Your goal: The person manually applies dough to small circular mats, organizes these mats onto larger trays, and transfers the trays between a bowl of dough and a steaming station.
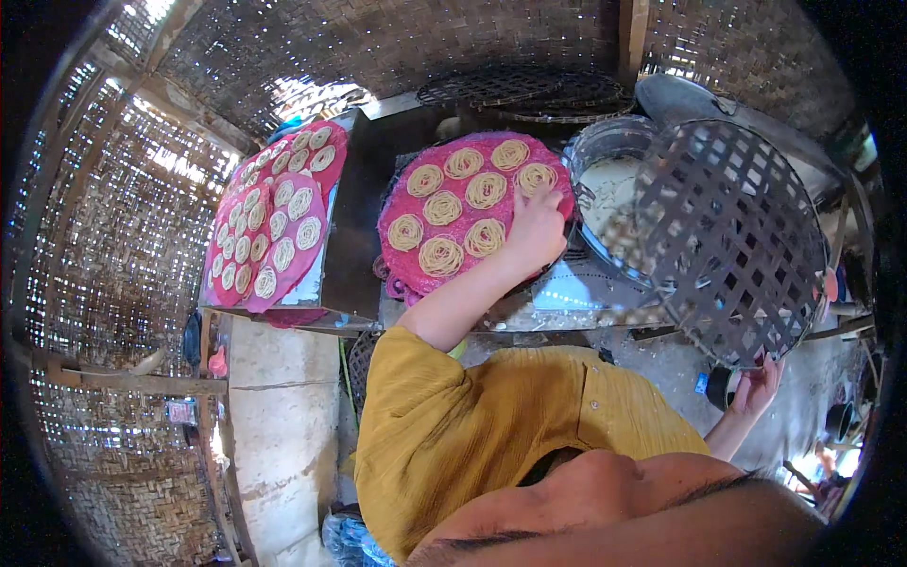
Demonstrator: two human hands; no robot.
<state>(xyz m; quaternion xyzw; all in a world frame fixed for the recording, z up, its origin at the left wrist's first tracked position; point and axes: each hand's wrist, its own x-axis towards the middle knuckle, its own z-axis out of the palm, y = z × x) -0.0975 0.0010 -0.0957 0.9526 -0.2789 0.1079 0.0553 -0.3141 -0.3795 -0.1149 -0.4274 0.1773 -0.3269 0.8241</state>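
My left hand (539, 230) reaches over a round tray lined with bright pink cloth (406, 194). Its bent fingers close on the lower part of a pale coiled noodle nest (536, 176) near the cloth's right edge; the fingertips are partly hidden. Several similar nests lie spaced out on the same cloth. Down on the right, my right hand (756, 389) grips the near rim of a dark, round, open-weave tray (732, 241). That tray is tilted up and partly covers a metal basin (612, 142) holding a whitish substance.
More nests lie on pink cloths (316, 194) at the left end of the dark counter (364, 217). Dark woven trays (524, 94) lean at the back, beside a large metal lid (680, 94). Woven bamboo walls (132, 274) close in around; a dark pot (723, 386) is near my right hand.
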